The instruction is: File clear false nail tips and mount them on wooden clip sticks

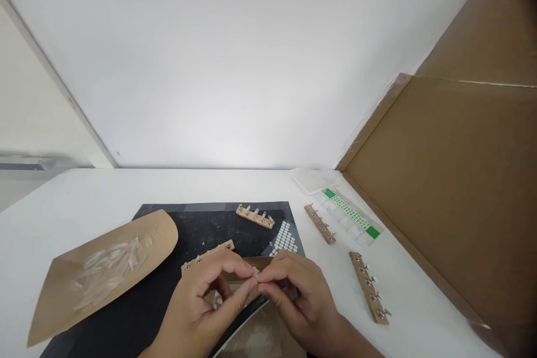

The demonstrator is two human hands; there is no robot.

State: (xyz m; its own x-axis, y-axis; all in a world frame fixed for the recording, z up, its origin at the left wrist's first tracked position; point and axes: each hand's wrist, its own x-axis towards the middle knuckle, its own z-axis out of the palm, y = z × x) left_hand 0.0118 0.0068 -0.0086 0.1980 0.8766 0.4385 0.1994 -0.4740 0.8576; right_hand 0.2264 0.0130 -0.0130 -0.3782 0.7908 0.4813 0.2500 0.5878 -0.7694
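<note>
While both hands meet at the lower centre of the frame, the person's left hand [201, 296] and right hand [304, 291] pinch a small translucent piece [255, 272] between their thumbs and forefingers. Its exact shape is mostly hidden by the fingertips. Beneath the hands, at the bottom centre, lies a brown surface [264, 338] with a dark, pale-lined curved edge.

Just behind the left hand, a light wooden strip [208, 254] with metal fittings lies aslant on a black mat [197, 229], partly covered by the fingers. Farther up the mat, another strip [254, 217] bears a row of fittings with clear pieces on them. Near the right hand, a sheet of pale oval dots [285, 239] lies at the mat's right corner.

At the left of the frame, a curved brown sheet [163, 226] carries a loose heap of clear tubes [115, 263]. On the white table [419, 296] at the right, a brown strip [320, 224] and a nearer brown strip [369, 288] lie apart, both with metal fittings. Just beside the farther one rests a clear packet with a green band [351, 213]. Cardboard [453, 196] stands along the right side.
</note>
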